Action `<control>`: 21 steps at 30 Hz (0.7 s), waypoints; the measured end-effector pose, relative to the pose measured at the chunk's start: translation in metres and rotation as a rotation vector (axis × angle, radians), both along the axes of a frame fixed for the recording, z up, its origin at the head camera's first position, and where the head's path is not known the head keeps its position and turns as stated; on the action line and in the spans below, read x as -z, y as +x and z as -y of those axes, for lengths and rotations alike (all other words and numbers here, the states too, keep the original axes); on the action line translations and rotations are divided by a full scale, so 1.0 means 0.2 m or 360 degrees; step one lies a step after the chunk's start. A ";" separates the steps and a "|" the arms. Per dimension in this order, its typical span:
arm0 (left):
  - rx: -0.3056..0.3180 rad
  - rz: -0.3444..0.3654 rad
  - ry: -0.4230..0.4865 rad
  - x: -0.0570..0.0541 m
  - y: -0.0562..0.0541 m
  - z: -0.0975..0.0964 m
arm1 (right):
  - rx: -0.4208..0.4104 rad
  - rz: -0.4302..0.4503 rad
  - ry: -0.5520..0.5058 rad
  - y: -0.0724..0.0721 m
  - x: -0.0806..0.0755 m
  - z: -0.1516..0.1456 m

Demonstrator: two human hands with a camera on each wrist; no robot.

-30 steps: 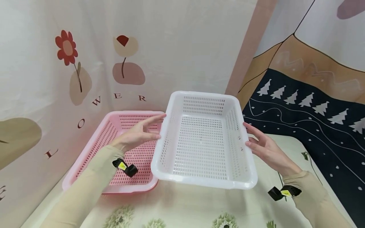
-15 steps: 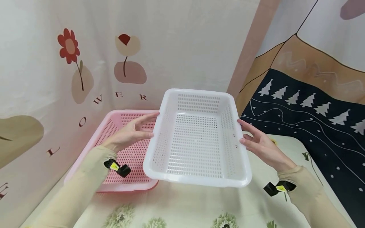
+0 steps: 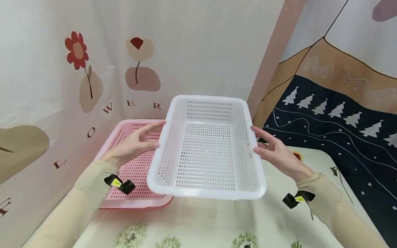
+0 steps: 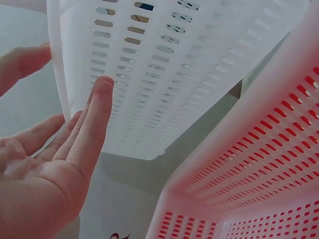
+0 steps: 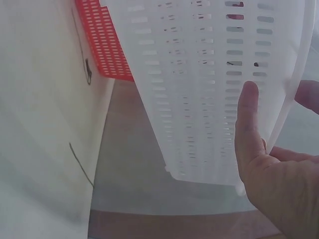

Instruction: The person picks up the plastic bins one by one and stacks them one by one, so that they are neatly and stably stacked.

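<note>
A white rectangular plastic basket [image 3: 207,193] with slotted walls and base is held up in front of me, its inside facing me and tilted. My left hand [image 3: 131,147] grips its left rim, and my right hand [image 3: 280,155] grips the right rim at about the same height. In the left wrist view, fingers of the left hand [image 4: 57,174] lie against the outer wall of the white basket [image 4: 149,69], below the rim. The right wrist view shows the right hand [image 5: 284,179] likewise, a finger along the outside of the white basket [image 5: 194,109].
A pink slotted basket [image 3: 133,204], red on its outside, stands on the table at the left, partly hidden behind the white one and my left hand. The flower-patterned tablecloth [image 3: 198,227] spreads beneath. Printed curtains [image 3: 201,51] hang close behind and at both sides.
Both hands have moved the white basket a little to the left and slightly up, so that it overlaps the pink basket more. The pink basket stays in place.
</note>
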State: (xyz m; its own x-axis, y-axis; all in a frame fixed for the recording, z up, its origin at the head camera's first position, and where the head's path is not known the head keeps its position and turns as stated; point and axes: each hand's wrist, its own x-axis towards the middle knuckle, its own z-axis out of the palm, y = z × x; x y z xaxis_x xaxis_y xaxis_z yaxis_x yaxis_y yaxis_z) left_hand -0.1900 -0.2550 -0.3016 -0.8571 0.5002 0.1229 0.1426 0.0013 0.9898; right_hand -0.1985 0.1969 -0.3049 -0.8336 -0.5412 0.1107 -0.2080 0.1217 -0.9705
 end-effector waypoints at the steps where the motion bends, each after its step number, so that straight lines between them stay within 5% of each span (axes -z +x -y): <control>1: -0.0006 0.0002 -0.0005 0.00 0.00 0.00 | -0.0003 -0.0002 -0.0004 0.00 0.00 0.00; 7: -0.0050 -0.0006 0.0010 -0.02 0.01 0.01 | -0.0022 -0.0008 -0.0008 -0.01 -0.03 0.01; 21: 0.0019 -0.0121 0.0119 -0.07 0.04 0.11 | -0.0054 0.0016 -0.0007 -0.02 -0.06 0.10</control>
State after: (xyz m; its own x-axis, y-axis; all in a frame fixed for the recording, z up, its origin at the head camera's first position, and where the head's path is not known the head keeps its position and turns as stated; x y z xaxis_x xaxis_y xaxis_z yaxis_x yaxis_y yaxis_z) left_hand -0.1824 -0.2768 -0.2872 -0.8378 0.4976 0.2248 0.2172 -0.0741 0.9733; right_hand -0.2020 0.1770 -0.2939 -0.8159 -0.5686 0.1048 -0.2022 0.1107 -0.9731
